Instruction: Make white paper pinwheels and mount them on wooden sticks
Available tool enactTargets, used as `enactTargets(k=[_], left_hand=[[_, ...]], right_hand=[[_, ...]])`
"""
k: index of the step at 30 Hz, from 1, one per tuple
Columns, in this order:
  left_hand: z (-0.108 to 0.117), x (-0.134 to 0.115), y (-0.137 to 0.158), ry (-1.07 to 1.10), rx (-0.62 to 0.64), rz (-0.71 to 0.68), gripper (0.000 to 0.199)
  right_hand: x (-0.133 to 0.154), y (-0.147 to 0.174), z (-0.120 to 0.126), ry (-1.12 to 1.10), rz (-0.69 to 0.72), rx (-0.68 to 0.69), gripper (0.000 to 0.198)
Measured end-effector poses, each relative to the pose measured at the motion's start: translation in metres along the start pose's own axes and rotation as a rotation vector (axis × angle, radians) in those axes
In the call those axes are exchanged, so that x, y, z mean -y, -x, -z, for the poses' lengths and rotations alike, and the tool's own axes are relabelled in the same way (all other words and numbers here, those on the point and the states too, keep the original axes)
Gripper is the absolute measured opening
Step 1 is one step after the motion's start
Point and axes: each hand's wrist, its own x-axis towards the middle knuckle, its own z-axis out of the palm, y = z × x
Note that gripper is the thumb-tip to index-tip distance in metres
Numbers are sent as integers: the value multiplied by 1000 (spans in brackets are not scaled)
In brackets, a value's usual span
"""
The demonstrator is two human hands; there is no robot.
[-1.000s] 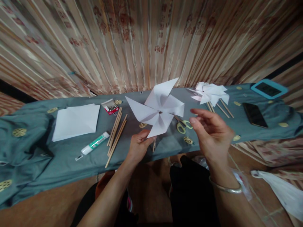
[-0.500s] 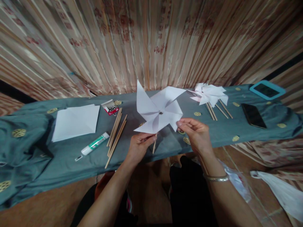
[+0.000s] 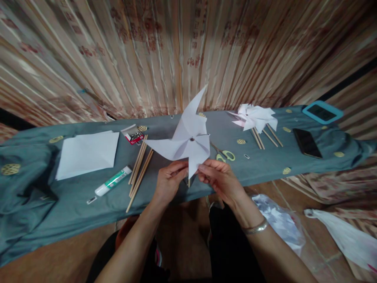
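Observation:
A white paper pinwheel (image 3: 188, 143) with a dark pin at its middle is held up over the cloth-covered table. Below its blades, my left hand (image 3: 170, 181) is closed around the wooden stick (image 3: 189, 183), whose lower end shows between my hands. My right hand (image 3: 220, 180) pinches the edge of the blade that points down toward me. Green-handled scissors (image 3: 226, 155) lie on the cloth just beyond my right hand. To the left of the pinwheel are several loose wooden sticks (image 3: 138, 169) and an opened red box of metal pins (image 3: 134, 136).
Stacked white paper (image 3: 88, 155) and a glue stick (image 3: 113, 181) lie on the left. Finished pinwheels (image 3: 259, 118) rest at the back right, near a black phone (image 3: 307, 143) and a blue-framed device (image 3: 323, 112). A plastic bag of paper scraps (image 3: 279, 222) is on the floor.
The pinwheel has turned, its blades now pointing in other directions. My right hand has moved left and toward me with a blade, close to my left hand. The scissors have come into sight.

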Motion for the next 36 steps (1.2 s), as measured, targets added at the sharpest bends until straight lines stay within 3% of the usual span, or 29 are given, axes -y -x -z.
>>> enactTargets(k=[6, 10, 12, 17, 20, 23, 28, 36], left_hand=[[-3, 1, 0, -23, 34, 20, 20], [-6, 2, 0, 26, 35, 89, 25], [-8, 0, 0, 29, 12, 79, 25], [-11, 1, -2, 36, -5, 54, 24], [-12, 3, -2, 44, -10, 72, 28], [-13, 2, -2, 44, -3, 101, 33], [-15, 1, 1, 59, 69, 130, 33], [-10, 0, 5, 24, 151, 77, 24]], right_hand=[[-7, 11, -19, -44, -113, 154, 25], [4, 22, -21, 33, -30, 272, 21], [15, 25, -13, 62, 89, 173, 20], [37, 20, 21, 156, 508, -298, 17], [37, 13, 35, 265, 642, -446, 11], [34, 9, 42, 469, 746, -548, 20], [34, 6, 48, 822, 851, -581, 45], [26, -2, 49, 681, 814, -571, 50]])
